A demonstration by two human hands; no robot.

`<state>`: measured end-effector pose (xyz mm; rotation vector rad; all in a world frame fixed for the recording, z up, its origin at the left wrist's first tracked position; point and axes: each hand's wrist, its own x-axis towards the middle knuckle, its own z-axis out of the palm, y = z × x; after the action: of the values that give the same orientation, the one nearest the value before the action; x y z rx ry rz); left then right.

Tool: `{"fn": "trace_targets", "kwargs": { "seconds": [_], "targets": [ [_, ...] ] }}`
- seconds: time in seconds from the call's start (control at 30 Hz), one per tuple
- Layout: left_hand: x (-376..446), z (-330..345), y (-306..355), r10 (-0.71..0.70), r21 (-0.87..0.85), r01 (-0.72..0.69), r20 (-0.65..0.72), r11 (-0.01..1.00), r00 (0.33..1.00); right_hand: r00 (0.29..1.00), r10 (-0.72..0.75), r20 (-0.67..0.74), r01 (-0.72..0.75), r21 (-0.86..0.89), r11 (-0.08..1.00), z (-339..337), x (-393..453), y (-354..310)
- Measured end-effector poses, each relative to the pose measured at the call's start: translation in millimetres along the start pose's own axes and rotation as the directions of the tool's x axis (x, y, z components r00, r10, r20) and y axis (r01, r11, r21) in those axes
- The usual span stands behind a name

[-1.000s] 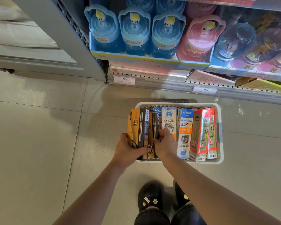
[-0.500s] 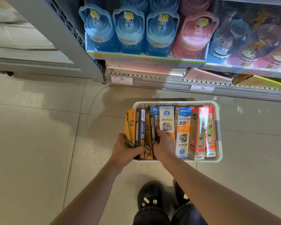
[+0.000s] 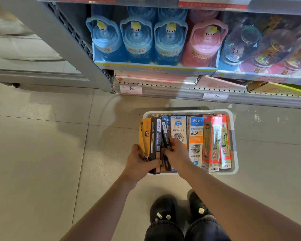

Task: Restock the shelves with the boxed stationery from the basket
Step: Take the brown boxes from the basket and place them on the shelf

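orange-black box [image 3: 149, 141] tilted up since before, left hand [image 3: 139, 164] gripping it, right hand [image 3: 176, 153] pinching next box [image 3: 165, 134]

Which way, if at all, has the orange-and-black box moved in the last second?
No. The orange-and-black box still overlaps the basket at its left wall, top end near the far rim, with the left hand gripping its near end.

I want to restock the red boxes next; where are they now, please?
In the head view, the red boxes stand at the right end of the white basket on the floor, right of the blue-and-orange box.
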<state>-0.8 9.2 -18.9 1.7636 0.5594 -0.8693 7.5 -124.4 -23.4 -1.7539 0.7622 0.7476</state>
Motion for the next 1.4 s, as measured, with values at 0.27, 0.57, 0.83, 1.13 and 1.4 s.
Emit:
{"fn": "trace_targets", "kwargs": {
  "seconds": [0.27,0.57,0.83,1.13,1.4],
  "targets": [
    [-43.6,-13.0,60.8,0.101,-0.031,-0.102,-0.043,0.994,0.994,0.998,-0.010,0.070,-0.006,0.217,0.976,-31.5,-49.4,-46.1],
    [-147.3,-62.6,171.7,0.246,0.026,-0.245,-0.145,0.969,0.958,0.982,-0.184,0.047,0.151,0.395,0.906,-82.3,-153.7,-141.8],
    [-239.8,-105.2,267.0,0.381,0.066,-0.375,-0.123,0.925,0.917,0.937,-0.348,-0.025,0.329,0.399,0.856,-113.4,-254.5,-238.9],
    [-325.6,-146.8,334.6,0.475,0.140,-0.458,-0.132,0.878,0.870,0.904,-0.424,-0.051,0.397,0.464,0.792,-122.3,-348.7,-318.2],
    [-380.0,-181.9,381.7,0.568,0.263,-0.515,-0.205,0.816,0.797,0.838,-0.526,-0.145,0.538,0.383,0.751,-135.6,-406.5,-375.9]
  ]
}}
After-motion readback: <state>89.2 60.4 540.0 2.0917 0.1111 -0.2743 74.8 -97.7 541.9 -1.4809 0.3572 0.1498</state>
